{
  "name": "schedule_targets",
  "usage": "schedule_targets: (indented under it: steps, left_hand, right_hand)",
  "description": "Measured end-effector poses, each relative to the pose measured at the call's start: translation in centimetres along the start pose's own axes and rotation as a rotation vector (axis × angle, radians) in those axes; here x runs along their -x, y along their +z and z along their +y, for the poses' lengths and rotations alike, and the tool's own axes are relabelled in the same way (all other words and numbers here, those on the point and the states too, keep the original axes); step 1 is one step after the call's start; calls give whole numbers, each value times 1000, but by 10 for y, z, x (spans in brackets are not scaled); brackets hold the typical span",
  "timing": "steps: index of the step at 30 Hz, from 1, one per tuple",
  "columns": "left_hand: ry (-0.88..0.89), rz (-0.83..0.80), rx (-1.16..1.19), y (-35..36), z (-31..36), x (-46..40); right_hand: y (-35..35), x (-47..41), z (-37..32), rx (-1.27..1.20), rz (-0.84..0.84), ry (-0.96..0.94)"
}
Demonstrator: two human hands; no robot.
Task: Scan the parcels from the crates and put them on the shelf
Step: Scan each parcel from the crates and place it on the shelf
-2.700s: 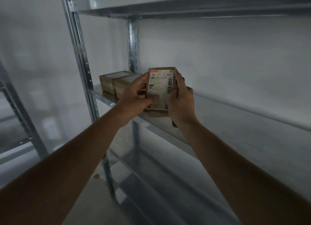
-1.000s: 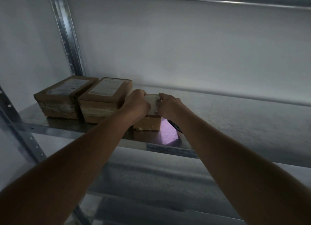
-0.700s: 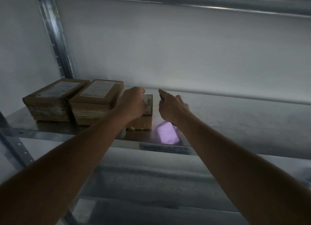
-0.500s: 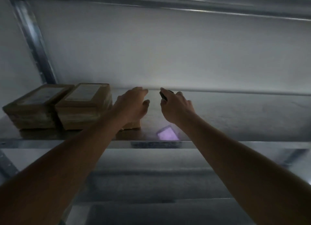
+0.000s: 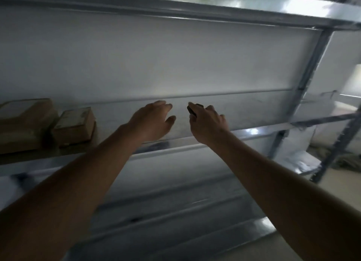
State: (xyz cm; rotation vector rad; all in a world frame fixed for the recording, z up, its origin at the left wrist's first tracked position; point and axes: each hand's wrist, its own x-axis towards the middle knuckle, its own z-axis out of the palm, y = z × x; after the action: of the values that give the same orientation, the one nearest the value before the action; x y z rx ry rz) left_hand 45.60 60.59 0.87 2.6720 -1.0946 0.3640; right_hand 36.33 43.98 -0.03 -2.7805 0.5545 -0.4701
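Observation:
A small brown parcel [image 5: 74, 126] lies flat on the metal shelf [image 5: 254, 132], beside a larger brown parcel [image 5: 23, 124] at the left edge of the view. My left hand [image 5: 152, 122] hovers over the shelf to the right of the small parcel, fingers spread, holding nothing. My right hand [image 5: 208, 124] is next to it, curled around a small dark scanner [image 5: 193, 109] whose tip shows above the fingers. Neither hand touches a parcel. The picture is blurred by motion.
An upper shelf [image 5: 195, 8] runs overhead and a lower shelf [image 5: 175, 212] lies below my arms. The rack's upright post [image 5: 308, 65] stands at the right. Beyond it are a dark rack leg [image 5: 340, 147] and pale floor.
The parcel I held in both hands was set down on the shelf beside the others and let go. Both hands drew away to the right, and the view swung right.

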Motion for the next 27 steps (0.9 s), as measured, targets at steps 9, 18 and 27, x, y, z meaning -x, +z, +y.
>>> schedule_targets:
  steps: [9, 18, 27]
  left_hand:
    - [206, -27, 56, 43, 209, -24]
    - [469, -63, 150, 90, 403, -84]
    - [747, -101, 275, 168, 608, -182]
  right_hand:
    - [-74, 72, 181, 52, 116, 136]
    - [-139, 124, 358, 99, 247, 355]
    - [-186, 134, 547, 201, 342, 620]
